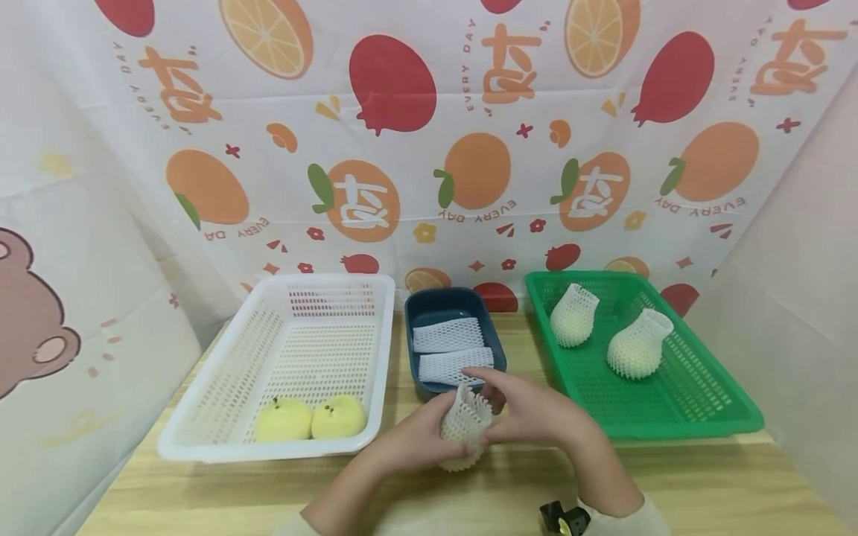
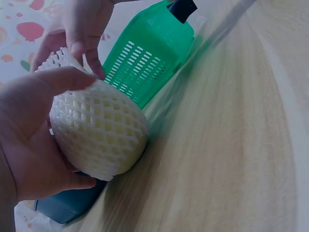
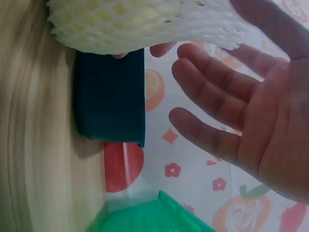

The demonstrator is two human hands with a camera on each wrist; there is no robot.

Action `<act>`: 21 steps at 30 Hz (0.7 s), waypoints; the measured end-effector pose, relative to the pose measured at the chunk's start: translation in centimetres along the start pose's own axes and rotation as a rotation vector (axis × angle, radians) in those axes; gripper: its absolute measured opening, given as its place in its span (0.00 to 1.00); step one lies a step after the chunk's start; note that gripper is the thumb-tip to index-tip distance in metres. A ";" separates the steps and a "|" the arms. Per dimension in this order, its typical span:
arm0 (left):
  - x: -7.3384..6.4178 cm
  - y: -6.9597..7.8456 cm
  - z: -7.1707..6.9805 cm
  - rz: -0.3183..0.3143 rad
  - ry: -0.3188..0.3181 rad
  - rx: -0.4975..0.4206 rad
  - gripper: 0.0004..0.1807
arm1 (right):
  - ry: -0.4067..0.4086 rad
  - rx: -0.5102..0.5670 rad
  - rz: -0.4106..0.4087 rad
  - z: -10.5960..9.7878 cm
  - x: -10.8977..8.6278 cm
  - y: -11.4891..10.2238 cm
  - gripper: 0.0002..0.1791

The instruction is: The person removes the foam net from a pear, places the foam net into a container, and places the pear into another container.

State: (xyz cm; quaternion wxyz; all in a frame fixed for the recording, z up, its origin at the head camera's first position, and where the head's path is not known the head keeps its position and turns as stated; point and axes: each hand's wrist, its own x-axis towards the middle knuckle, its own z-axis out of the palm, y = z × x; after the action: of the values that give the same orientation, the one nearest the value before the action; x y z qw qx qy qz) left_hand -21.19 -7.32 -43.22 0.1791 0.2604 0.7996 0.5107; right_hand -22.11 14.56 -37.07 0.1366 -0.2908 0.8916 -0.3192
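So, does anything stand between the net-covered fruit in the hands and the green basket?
Yes: the right hand and its forearm, then the raised rim of the green basket. No separate object is visible between the netted fruit and that rim. Inside, bare floor shows in front of two wrapped fruits.

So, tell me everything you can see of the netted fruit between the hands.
The netted fruit is rounded, pale yellow, sleeved in white, foam-like mesh whose narrower, open end points upward. It is in front of the dark blue tray. The left hand grips its side; the right hand is at the mesh's top.
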 end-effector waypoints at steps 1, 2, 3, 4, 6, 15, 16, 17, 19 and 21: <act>0.0 0.0 0.0 0.000 0.000 -0.006 0.29 | 0.002 -0.016 0.007 0.0 0.1 0.1 0.41; 0.0 -0.1 0.0 0.002 0.000 -0.010 0.29 | 0.005 -0.029 0.016 0.0 0.2 0.2 0.39; 0.0 -0.1 0.0 0.003 0.000 -0.015 0.30 | 0.010 -0.040 0.021 0.0 0.2 0.2 0.36; 0.1 -0.1 0.1 0.003 0.002 -0.016 0.31 | 0.018 -0.050 0.023 0.1 0.3 0.3 0.33; 0.2 -0.2 0.3 0.008 0.003 -0.022 0.33 | 0.033 -0.062 0.017 0.2 0.3 0.4 0.25; 0.2 0.8 0.9 0.037 0.068 0.059 0.28 | 0.071 -0.089 -0.046 0.3 0.3 0.6 0.06; 0.1 1.0 0.8 0.052 0.092 0.104 0.25 | 0.074 -0.093 -0.045 0.3 0.3 0.6 0.06; 0.0 1.3 0.8 0.068 0.118 0.155 0.23 | 0.076 -0.096 -0.041 0.3 0.4 0.6 0.06; -0.2 1.9 0.6 0.101 0.167 0.283 0.20 | 0.081 -0.106 -0.034 0.2 0.4 0.6 0.05; -0.5 2.5 0.4 0.117 0.203 0.396 0.18 | 0.083 -0.113 -0.028 0.2 0.4 0.5 0.05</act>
State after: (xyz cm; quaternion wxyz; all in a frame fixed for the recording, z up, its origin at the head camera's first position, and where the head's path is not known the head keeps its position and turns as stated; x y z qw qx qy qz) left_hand -20.00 -6.48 -41.04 0.0131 0.2835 0.8818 0.3768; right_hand -22.60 14.50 -37.53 0.0783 -0.2968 0.9089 -0.2822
